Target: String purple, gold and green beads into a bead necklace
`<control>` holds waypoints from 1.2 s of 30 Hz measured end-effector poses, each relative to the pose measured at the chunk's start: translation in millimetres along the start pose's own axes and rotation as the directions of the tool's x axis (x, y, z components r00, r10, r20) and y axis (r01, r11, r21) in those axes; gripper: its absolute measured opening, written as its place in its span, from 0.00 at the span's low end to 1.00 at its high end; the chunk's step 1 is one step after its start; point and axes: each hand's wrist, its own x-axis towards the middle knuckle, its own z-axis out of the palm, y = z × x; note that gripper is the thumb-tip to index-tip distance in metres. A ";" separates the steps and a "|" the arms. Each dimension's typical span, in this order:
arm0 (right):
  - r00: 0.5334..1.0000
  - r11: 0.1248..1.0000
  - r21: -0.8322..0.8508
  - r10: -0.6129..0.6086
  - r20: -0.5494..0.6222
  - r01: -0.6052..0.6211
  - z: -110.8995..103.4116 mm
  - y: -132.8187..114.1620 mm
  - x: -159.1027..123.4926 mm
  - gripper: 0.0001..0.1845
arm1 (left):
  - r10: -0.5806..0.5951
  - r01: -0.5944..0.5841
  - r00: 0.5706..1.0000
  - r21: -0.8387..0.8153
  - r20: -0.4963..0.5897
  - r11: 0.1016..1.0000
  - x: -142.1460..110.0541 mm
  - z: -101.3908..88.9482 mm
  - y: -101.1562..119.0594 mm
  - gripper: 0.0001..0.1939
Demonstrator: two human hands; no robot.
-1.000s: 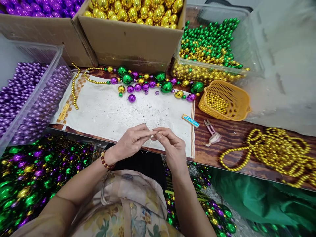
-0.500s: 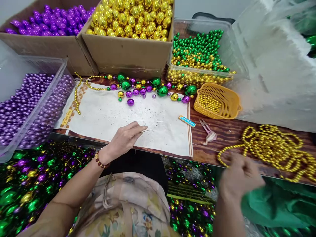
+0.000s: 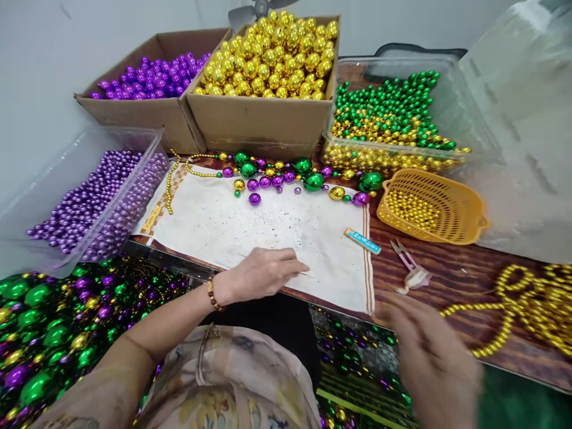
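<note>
Right hand (image 3: 440,360) neared 1 cloth (image 3: 330,280); 1 snips (image 3: 417,278), 2 cardboard boxes (image 3: 263,122).

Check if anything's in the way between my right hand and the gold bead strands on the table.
Nothing visible stands between them. Your right hand, blurred, is by the table's front edge, right beside the strands' nearest loop. The snips lie farther back, off that path.
</note>
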 end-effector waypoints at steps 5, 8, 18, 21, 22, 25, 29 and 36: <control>0.880 0.933 0.164 -0.357 0.313 0.320 86.6 -37.6 31.4 0.16 | -0.131 0.131 0.991 0.000 0.038 0.991 -3.0 3.8 -11.4 0.08; 0.829 0.911 0.163 -0.411 0.379 0.378 107.4 -35.0 28.7 0.16 | -0.160 0.160 0.982 0.015 0.101 0.987 -13.7 4.4 -21.3 0.06; 0.944 0.976 0.217 -0.056 0.325 -0.017 93.9 0.7 23.8 0.15 | -0.351 0.352 0.910 -0.036 -0.222 0.935 5.6 -16.8 -85.5 0.09; 0.927 0.911 0.327 0.129 0.352 -0.251 83.1 8.2 20.8 0.17 | -0.605 0.687 0.646 0.009 -0.465 0.726 14.4 -37.5 -130.8 0.07; 0.921 0.888 0.358 0.156 0.357 -0.289 82.2 7.7 18.5 0.17 | -0.646 0.756 0.587 0.045 -0.488 0.653 16.2 -41.1 -142.6 0.07; 0.916 0.861 0.392 0.183 0.356 -0.324 86.1 1.0 10.7 0.17 | -0.725 0.849 0.504 0.119 -0.470 0.514 19.4 -41.0 -163.5 0.11; 0.941 0.881 0.393 0.142 0.308 -0.262 92.9 -8.9 6.7 0.14 | -0.737 0.857 0.496 0.123 -0.459 0.500 18.9 -36.5 -169.3 0.08; 0.952 0.889 0.434 0.004 0.305 -0.143 100.3 -28.1 13.6 0.10 | -0.787 0.395 0.528 -0.728 -0.319 0.560 6.4 -43.7 -140.3 0.07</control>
